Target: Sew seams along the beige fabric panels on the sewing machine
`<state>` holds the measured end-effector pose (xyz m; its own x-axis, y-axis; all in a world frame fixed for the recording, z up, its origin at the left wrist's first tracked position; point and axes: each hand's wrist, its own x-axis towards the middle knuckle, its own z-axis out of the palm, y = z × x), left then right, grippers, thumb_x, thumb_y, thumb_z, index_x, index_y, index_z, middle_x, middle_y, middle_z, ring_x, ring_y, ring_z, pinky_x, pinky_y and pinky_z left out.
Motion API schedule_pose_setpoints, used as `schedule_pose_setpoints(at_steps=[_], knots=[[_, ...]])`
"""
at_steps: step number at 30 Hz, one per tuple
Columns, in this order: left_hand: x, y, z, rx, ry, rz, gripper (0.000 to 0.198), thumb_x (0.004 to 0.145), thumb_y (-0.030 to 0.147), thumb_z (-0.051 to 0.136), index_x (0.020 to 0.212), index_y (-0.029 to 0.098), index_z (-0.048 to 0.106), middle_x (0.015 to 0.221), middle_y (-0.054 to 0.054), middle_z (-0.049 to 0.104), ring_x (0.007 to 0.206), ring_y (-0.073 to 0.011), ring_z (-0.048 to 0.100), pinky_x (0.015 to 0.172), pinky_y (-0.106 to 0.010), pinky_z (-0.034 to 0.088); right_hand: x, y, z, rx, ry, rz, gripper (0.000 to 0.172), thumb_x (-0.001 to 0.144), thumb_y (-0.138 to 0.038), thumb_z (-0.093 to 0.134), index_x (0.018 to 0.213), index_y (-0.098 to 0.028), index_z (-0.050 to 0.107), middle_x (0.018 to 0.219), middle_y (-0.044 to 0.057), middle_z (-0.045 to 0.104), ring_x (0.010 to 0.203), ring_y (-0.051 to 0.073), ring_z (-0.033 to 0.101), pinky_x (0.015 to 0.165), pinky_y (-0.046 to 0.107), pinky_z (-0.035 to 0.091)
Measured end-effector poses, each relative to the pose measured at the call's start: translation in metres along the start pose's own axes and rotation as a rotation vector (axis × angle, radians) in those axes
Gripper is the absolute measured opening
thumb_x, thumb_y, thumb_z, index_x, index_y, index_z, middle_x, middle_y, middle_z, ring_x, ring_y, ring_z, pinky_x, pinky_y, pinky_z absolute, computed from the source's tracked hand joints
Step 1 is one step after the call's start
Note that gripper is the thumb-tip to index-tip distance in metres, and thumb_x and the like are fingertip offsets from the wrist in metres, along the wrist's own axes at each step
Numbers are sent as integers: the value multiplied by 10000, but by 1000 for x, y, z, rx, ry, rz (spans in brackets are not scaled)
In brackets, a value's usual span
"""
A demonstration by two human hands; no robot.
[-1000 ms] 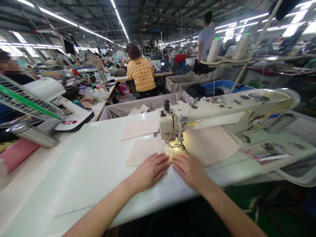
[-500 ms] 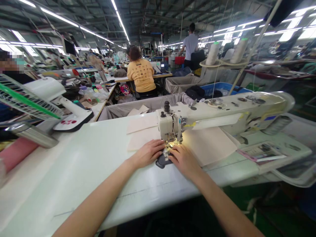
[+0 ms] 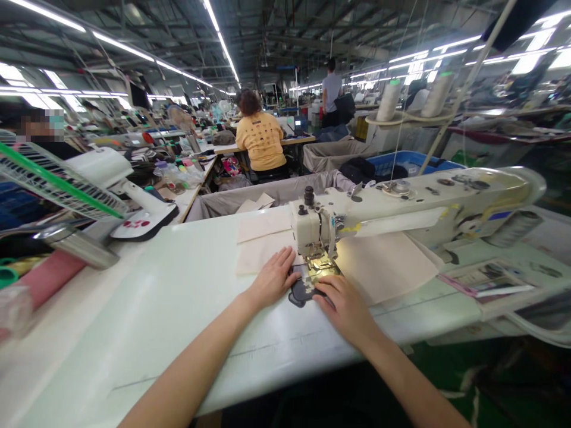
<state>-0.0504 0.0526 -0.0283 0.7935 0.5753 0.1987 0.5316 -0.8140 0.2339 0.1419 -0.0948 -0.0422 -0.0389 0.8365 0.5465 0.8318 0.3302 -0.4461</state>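
Head view, both bare forearms reach up from the lower edge over a pale green worktable (image 3: 191,315). Right hand (image 3: 341,303): palm down, fingers bent, tips at the right side of a dark base plate (image 3: 302,292); thumb tucked below the forefinger. Cannot tell whether anything is pinched there. Left hand (image 3: 273,278): laid flat, fingers straight and close together, not clamped, thumb angled out toward the plate's left side. Its fingertips reach the right part of a pale cloth piece (image 3: 252,258), which lies flat left of the needle area. Second cloth piece (image 3: 261,227) lies just beyond the first.

Sewing machine (image 3: 307,229) stands over the plate; its lamp lights the metal at the needle yellow. Larger pale cloth (image 3: 388,270) lies to the right, partly under the machine arm. Right of that, a tray (image 3: 468,291) with small items.

At left: steel flask (image 3: 82,245) on its side against a pink roll (image 3: 51,276), and a tilted fan (image 3: 100,169) farther along. Behind the table, a cloth-lined bin (image 3: 218,205); at right, two thread cones (image 3: 389,102) on a stand. Beyond, a seated person in yellow (image 3: 261,142); farther off, a standing person in grey (image 3: 331,92).
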Motion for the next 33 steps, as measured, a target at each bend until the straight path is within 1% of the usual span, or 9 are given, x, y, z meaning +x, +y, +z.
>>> schedule_pose_setpoints(at_steps=[5, 11, 14, 18, 21, 24, 28, 31, 33], knots=[[-13, 9, -13, 126, -67, -64, 427, 996, 324, 480, 1377, 131, 492, 1472, -191, 499, 1373, -302, 471, 1127, -474, 416, -15, -3, -2, -8, 40, 30, 209, 992, -287, 522, 1081, -201, 692, 1069, 110, 686, 1012, 264, 652, 895, 451, 568], [-21, 21, -35, 188, -44, -170, 258, 819, 106, 558, 1049, 192, 635, 1062, -120, 664, 1040, -293, 622, 841, -415, 552, -13, 2, 1, 19, 29, 14, 184, 982, -286, 549, 1045, -199, 699, 1057, 107, 687, 996, 269, 648, 892, 471, 563], [-20, 18, -51, 161, -4, -202, 161, 873, 138, 505, 937, 195, 642, 927, -80, 660, 916, -243, 640, 794, -347, 547, -13, 2, 1, 33, 25, 12, 171, 974, -266, 559, 1034, -193, 701, 1070, 109, 684, 1006, 266, 644, 899, 467, 564], [-27, 1, -77, -40, 493, -504, 293, 952, 204, 378, 1162, 167, 579, 1037, -85, 659, 911, -221, 648, 814, -349, 557, -14, 1, 1, 47, 29, 17, 175, 974, -272, 556, 1028, -201, 706, 1060, 103, 689, 1006, 260, 646, 906, 465, 565], [-41, -11, -80, -42, 755, -572, 600, 849, 183, 501, 1437, 138, 393, 1401, -180, 490, 1226, -319, 543, 998, -480, 503, -14, 2, 2, 75, 48, 31, 181, 975, -286, 554, 1034, -213, 708, 1051, 99, 697, 1009, 260, 653, 916, 468, 563], [-58, -8, -66, 96, 428, -262, 675, 784, 100, 506, 1450, 175, 423, 1467, -161, 441, 1381, -357, 394, 1115, -552, 393, -12, 6, 0, 147, 82, 84, 201, 991, -295, 521, 1037, -220, 702, 1044, 95, 709, 999, 249, 672, 917, 448, 570], [-71, 20, -49, 159, -50, -21, 448, 824, 117, 471, 1238, 204, 620, 1115, -119, 642, 1046, -285, 612, 915, -445, 543, -4, 0, -11, 224, 166, 206, 219, 1001, -303, 489, 984, -217, 690, 993, 93, 724, 947, 238, 693, 871, 409, 591], [-76, 40, -40, 233, -113, -100, 358, 850, 187, 496, 1174, 176, 646, 947, -111, 637, 891, -292, 622, 801, -462, 561, 7, -32, -18, 197, 186, 191, 205, 989, -275, 504, 1051, -216, 690, 1059, 111, 719, 1018, 251, 676, 940, 434, 567], [-80, 47, -28, 217, -61, -91, 404, 878, 192, 487, 1264, 152, 603, 1091, -145, 641, 1021, -316, 617, 879, -493, 546, 13, -60, -15, 194, 116, 86, 253, 991, -232, 478, 1149, -213, 675, 1139, 112, 707, 1108, 248, 649, 1014, 442, 536]])
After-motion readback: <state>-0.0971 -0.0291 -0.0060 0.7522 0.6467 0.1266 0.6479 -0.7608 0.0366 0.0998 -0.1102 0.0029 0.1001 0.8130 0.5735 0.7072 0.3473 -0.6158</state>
